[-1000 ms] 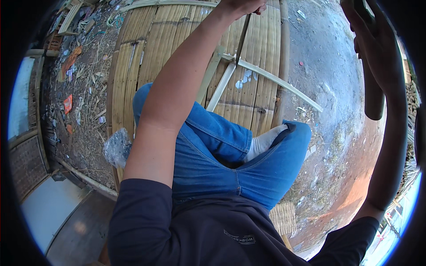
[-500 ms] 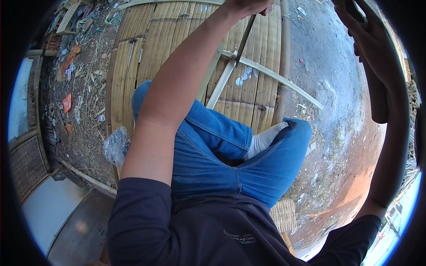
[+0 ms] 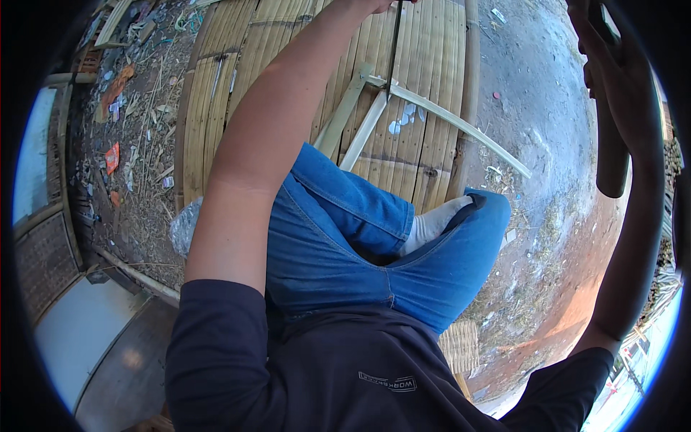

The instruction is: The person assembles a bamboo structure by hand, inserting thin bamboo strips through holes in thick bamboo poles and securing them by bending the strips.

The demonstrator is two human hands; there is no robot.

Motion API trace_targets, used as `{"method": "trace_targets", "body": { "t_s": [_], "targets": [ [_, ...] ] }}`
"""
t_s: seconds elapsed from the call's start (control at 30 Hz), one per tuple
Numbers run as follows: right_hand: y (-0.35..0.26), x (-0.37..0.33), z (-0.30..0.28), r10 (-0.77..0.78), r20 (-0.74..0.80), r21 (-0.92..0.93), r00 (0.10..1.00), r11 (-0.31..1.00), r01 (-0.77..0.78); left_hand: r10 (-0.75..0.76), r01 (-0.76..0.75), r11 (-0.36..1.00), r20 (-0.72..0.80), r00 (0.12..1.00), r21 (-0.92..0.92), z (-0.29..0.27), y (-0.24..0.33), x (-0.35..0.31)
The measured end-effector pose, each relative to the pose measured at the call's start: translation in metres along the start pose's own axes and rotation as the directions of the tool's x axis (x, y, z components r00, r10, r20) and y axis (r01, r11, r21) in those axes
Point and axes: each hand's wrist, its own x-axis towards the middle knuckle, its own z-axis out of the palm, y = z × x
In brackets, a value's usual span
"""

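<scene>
My left hand (image 3: 378,6) is at the top edge, its fingers partly cut off, closed on a long, thin, dark metal rod (image 3: 396,47). The rod's lower end meets pale wood strips where they join. One pale strip (image 3: 461,126) slants to the right, another strip (image 3: 366,131) runs down toward my leg, and a wider greenish slat (image 3: 338,115) lies beside it. Raised at the far right, my right hand (image 3: 622,86) wraps round a thick wooden handle (image 3: 612,162). The other end of that tool is out of view, so its kind is hidden.
I sit cross-legged on a slatted bamboo platform (image 3: 425,72). White flakes (image 3: 403,119) lie by the strips. A clear plastic bag (image 3: 186,227) is beside my left arm. Littered ground (image 3: 144,129) borders the platform on the left, bare grey ground (image 3: 533,93) on the right.
My left hand has shifted left and up, and the rod stands more upright at the joint. My right hand, still holding the handle, has moved slightly down and right.
</scene>
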Motion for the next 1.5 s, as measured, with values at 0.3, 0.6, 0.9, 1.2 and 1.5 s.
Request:
{"method": "trace_targets", "body": {
  "t_s": [0.3,0.6,0.9,1.2,1.5],
  "targets": [
    [0.025,-0.002,0.021,-0.002,0.007,0.03,1.0,1.0,0.002,-0.056,0.051,0.997,-0.085,0.995,-0.06,-0.001,-0.011,0.02],
    [0.044,-0.012,0.034,0.009,0.014,0.228,1.0,0.974,-0.012,-0.155,0.116,0.963,-0.151,0.976,-0.242,-0.017,-0.015,0.017],
    [0.049,-0.146,0.112,0.461,0.263,0.769,0.848,0.43,-0.472,-0.178,-0.149,0.758,-0.421,0.889,-0.634,-0.227,0.05,-0.078],
    [0.055,-0.253,0.233,0.21,0.554,0.689,0.806,-0.66,-0.301,-0.295,-0.467,0.837,-0.954,0.05,-0.284,-0.386,0.076,-0.287],
    [0.07,-0.247,0.247,-0.004,0.531,0.674,0.847,-0.604,-0.425,-0.654,-0.754,0.59,-0.718,-0.237,-0.289,-0.396,0.008,-0.423]
  ]
}}
